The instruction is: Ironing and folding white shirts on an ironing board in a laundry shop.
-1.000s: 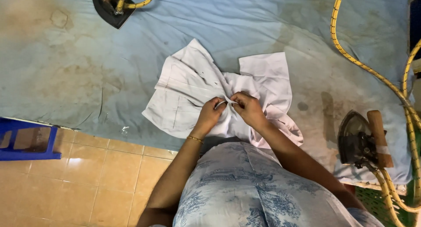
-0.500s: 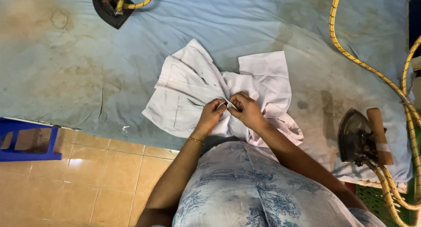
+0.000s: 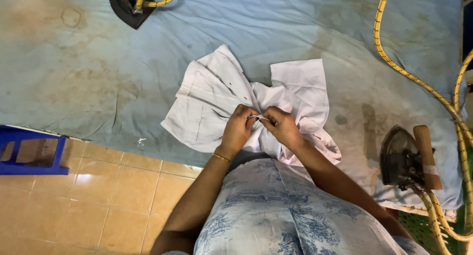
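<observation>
Both hands are pinching one small fold of the white shirt [image 3: 217, 95]: left hand [image 3: 238, 129] and right hand [image 3: 281, 127] are closing their fingertips on the cloth between them. Underneath, a stained, wrinkled blue table cover [image 3: 88, 72] is spreading wide, the crumpled shirt lying near its front edge. Right of it, a dark iron with a wooden handle [image 3: 406, 159] is resting, a yellow braided cord [image 3: 394, 63] looping away. Another iron [image 3: 129, 6] is cut off at the top. Fingers are hiding the pinched spot.
</observation>
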